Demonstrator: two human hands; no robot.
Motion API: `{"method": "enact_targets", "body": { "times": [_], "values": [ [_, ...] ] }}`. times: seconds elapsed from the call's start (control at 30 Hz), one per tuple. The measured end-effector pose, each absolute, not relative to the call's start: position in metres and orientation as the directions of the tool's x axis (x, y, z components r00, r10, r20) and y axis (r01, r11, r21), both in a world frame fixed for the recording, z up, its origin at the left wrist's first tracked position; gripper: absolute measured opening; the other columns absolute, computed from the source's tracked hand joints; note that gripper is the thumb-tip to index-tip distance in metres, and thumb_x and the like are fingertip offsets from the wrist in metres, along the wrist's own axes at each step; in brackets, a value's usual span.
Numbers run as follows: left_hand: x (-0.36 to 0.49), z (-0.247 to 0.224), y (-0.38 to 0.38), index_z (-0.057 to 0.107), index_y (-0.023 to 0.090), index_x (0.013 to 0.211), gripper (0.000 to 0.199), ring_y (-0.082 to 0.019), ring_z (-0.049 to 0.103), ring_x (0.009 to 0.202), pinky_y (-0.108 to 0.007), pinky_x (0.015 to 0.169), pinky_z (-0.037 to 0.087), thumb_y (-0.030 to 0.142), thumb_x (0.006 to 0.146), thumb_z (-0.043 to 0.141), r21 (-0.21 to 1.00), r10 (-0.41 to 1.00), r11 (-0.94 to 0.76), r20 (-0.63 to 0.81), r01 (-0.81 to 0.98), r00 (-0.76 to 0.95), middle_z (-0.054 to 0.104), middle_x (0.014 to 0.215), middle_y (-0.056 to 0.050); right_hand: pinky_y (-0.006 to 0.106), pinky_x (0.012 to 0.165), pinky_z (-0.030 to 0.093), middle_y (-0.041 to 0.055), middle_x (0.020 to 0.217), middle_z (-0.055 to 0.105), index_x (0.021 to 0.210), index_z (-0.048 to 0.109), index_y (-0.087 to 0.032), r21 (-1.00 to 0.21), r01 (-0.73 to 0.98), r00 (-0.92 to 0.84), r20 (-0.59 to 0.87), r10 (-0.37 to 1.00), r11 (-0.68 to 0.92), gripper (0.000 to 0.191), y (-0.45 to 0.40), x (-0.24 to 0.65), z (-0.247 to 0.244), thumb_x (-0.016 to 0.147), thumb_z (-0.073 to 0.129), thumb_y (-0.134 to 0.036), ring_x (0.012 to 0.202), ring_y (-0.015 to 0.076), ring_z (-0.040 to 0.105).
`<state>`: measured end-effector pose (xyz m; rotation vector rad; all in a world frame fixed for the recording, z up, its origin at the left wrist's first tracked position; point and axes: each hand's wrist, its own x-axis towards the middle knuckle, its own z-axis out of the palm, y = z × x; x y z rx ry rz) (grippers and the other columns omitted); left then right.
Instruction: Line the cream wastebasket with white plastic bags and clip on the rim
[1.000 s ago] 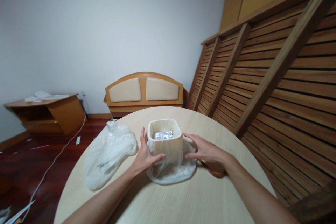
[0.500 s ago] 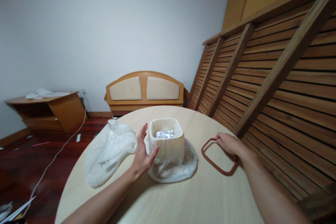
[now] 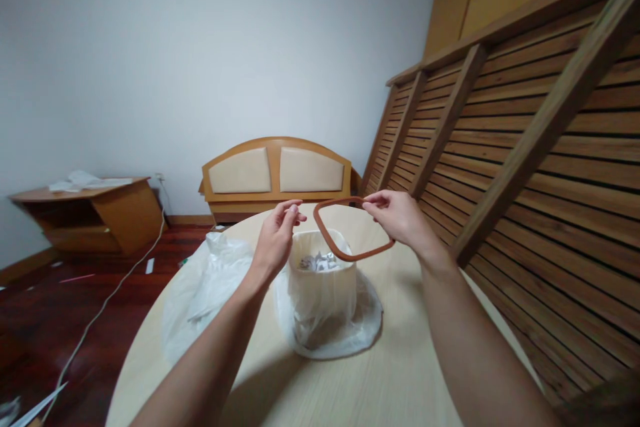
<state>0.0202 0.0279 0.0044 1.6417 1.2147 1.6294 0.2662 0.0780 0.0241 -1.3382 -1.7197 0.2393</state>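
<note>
A brown rounded-square ring [image 3: 357, 257], like a bin's rim frame, is held in the air by my right hand [image 3: 395, 213]. Thumb and fingers pinch its right side. Below it stands a cream bin [image 3: 323, 290] on the round table, lined with a thin clear bag whose edge spreads around its base. Crumpled silvery-white scraps [image 3: 315, 261] lie inside. My left hand [image 3: 277, 233] is raised at the bin's left rim, its fingers loosely bent with nothing in them, just short of the ring's left corner.
A crumpled translucent plastic bag [image 3: 215, 280] lies on the left of the table [image 3: 400, 373], partly behind my left forearm. Slatted wooden panels [image 3: 500, 167] lean along the right. Behind the table is a headboard [image 3: 275, 170]; a low cabinet [image 3: 100, 213] stands far left.
My right hand has lifted the brown ring from the table's right side and carried it left, partly over the bin. My left hand has risen, its fingers bending toward the ring.
</note>
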Motion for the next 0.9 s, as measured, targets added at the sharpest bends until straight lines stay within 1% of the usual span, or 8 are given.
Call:
{"method": "enact_targets", "body": {
  "times": [0.1,0.17,0.27,0.33,0.53,0.67,0.77,0.9],
  "values": [
    [0.011,-0.002,0.037,0.071,0.015,0.101,0.051,-0.02,0.065,0.079,-0.027,0.065,0.047,0.06,0.082,0.056,0.836,0.873,-0.434,0.482,0.335,-0.072,0.072,0.083,-0.008,0.024,0.061,0.051,0.0067,0.078,0.075,0.092,0.075,-0.015,-0.672,0.647,0.057,0.515,0.855,0.361,0.023,0.084,0.244,0.011,0.078,0.064,-0.03,0.065,0.0166,0.069],
    [0.004,-0.007,0.042,0.073,0.014,0.095,0.053,-0.018,0.063,0.071,-0.026,0.06,0.045,0.062,0.081,0.056,0.843,0.891,-0.404,0.45,0.355,-0.055,0.071,0.077,-0.007,0.024,0.061,0.051,0.0067,0.077,0.075,0.089,0.075,-0.015,-0.668,0.667,0.083,0.507,0.858,0.33,0.021,0.088,0.234,0.001,0.075,0.066,-0.027,0.062,0.0162,0.069],
    [-0.004,-0.012,0.047,0.074,0.013,0.097,0.058,-0.016,0.058,0.062,-0.023,0.052,0.041,0.065,0.081,0.054,0.872,0.913,-0.354,0.4,0.339,-0.076,0.069,0.072,-0.006,0.024,0.059,0.05,0.0053,0.072,0.074,0.086,0.074,-0.016,-0.671,0.676,0.063,0.464,0.884,0.304,0.018,0.092,0.225,-0.009,0.073,0.066,-0.025,0.058,0.0155,0.068],
    [-0.005,-0.013,0.049,0.074,0.013,0.097,0.057,-0.015,0.056,0.06,-0.022,0.049,0.039,0.064,0.081,0.055,0.883,0.924,-0.328,0.373,0.337,-0.08,0.069,0.072,-0.006,0.023,0.058,0.049,0.0042,0.07,0.074,0.083,0.073,-0.016,-0.681,0.667,0.037,0.434,0.9,0.302,0.015,0.093,0.221,-0.012,0.073,0.065,-0.024,0.057,0.0152,0.067],
    [-0.011,-0.017,0.055,0.075,0.012,0.088,0.049,-0.014,0.053,0.06,-0.023,0.052,0.038,0.057,0.076,0.06,0.848,0.918,-0.347,0.394,0.4,-0.038,0.069,0.072,-0.005,0.023,0.06,0.047,0.0047,0.073,0.074,0.08,0.072,-0.016,-0.692,0.654,-0.015,0.393,0.919,0.307,0.013,0.097,0.213,-0.019,0.072,0.064,-0.022,0.067,0.0172,0.069],
    [-0.018,-0.022,0.06,0.075,0.012,0.082,0.04,-0.014,0.052,0.057,-0.024,0.053,0.038,0.047,0.079,0.057,0.826,0.941,-0.282,0.336,0.488,-0.025,0.066,0.065,-0.003,0.023,0.062,0.048,0.0048,0.078,0.075,0.08,0.073,-0.016,-0.699,0.654,-0.039,0.351,0.936,0.289,0.014,0.098,0.211,-0.021,0.073,0.063,-0.023,0.074,0.019,0.07],
    [-0.021,-0.025,0.061,0.075,0.011,0.082,0.035,-0.014,0.054,0.057,-0.024,0.054,0.039,0.039,0.081,0.053,0.791,0.95,-0.255,0.312,0.557,-0.009,0.067,0.064,-0.002,0.024,0.065,0.049,0.0033,0.079,0.075,0.08,0.074,-0.016,-0.695,0.662,-0.056,0.328,0.943,0.281,0.015,0.097,0.212,-0.022,0.072,0.063,-0.023,0.078,0.0198,0.071],
    [-0.023,-0.027,0.063,0.074,0.012,0.077,0.035,-0.017,0.061,0.064,-0.025,0.06,0.041,0.037,0.081,0.051,0.733,0.943,-0.28,0.331,0.62,0.035,0.07,0.068,-0.005,0.023,0.065,0.049,0.0035,0.08,0.076,0.08,0.074,-0.016,-0.692,0.654,-0.103,0.318,0.942,0.305,0.016,0.1,0.214,-0.027,0.073,0.063,-0.025,0.079,0.0199,0.071]
  ]
}}
